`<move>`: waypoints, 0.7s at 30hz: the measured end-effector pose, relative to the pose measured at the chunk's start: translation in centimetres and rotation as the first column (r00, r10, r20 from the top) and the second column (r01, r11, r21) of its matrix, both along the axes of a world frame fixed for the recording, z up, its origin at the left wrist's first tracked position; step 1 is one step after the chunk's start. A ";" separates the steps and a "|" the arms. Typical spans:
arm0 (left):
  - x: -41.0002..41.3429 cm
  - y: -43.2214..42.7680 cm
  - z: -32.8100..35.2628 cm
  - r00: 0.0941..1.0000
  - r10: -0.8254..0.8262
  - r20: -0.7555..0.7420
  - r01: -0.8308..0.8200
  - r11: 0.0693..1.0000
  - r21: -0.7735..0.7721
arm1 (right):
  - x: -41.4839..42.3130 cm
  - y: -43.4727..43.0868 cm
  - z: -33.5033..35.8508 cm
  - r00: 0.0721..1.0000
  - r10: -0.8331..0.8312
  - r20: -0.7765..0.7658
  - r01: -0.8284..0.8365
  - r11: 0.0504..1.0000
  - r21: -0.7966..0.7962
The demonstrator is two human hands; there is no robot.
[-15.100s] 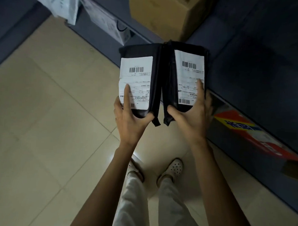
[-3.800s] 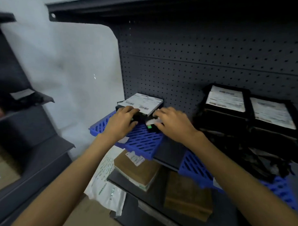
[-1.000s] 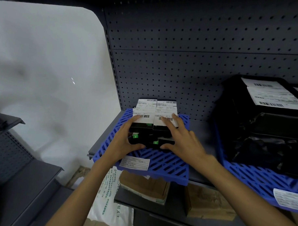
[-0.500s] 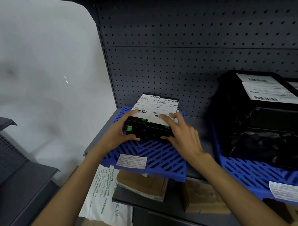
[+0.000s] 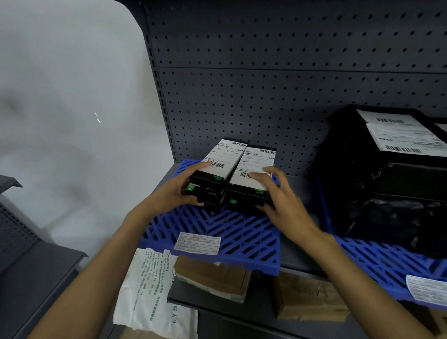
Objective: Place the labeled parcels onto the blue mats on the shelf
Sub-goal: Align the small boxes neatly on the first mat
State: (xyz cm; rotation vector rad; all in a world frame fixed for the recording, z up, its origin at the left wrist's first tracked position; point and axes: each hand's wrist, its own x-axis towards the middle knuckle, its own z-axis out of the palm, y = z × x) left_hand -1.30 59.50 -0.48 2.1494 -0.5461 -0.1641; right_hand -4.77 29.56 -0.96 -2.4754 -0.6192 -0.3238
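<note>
Two black parcels with white labels lie side by side on the left blue mat (image 5: 240,236). My left hand (image 5: 177,193) grips the near left corner of the left parcel (image 5: 218,164), thumb under its front edge. My right hand (image 5: 283,204) rests on the right parcel (image 5: 255,170), fingers spread over its label and its near right corner. The left parcel's front end sits slightly raised. A white tag is stuck to the mat's front edge.
To the right, a second blue mat (image 5: 391,261) carries a pile of large black labeled bags (image 5: 394,175). Dark pegboard (image 5: 270,90) backs the shelf. Cardboard boxes (image 5: 211,278) and a white printed bag (image 5: 147,293) lie on the shelf below. A white wall is at left.
Both hands have stayed on the two parcels, sliding them slightly further back on the mat. My view has shifted closer and a little left.
</note>
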 end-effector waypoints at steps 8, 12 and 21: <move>0.4 -0.1 -0.1 1.000 0.002 -0.008 -0.002 1.000 -0.008 | 1.5 0.4 1.2 0.977 0.095 -0.191 -0.080 0.993 0.086; 0.2 -0.4 -0.4 0.999 0.025 0.029 -0.025 1.000 0.016 | 1.9 -0.1 0.4 0.963 0.126 -0.240 -0.105 0.989 0.100; -1.2 -3.3 -1.5 0.954 0.166 0.248 -0.176 0.984 0.019 | 3.6 -0.7 -0.4 0.958 0.184 -0.222 -0.144 0.972 0.185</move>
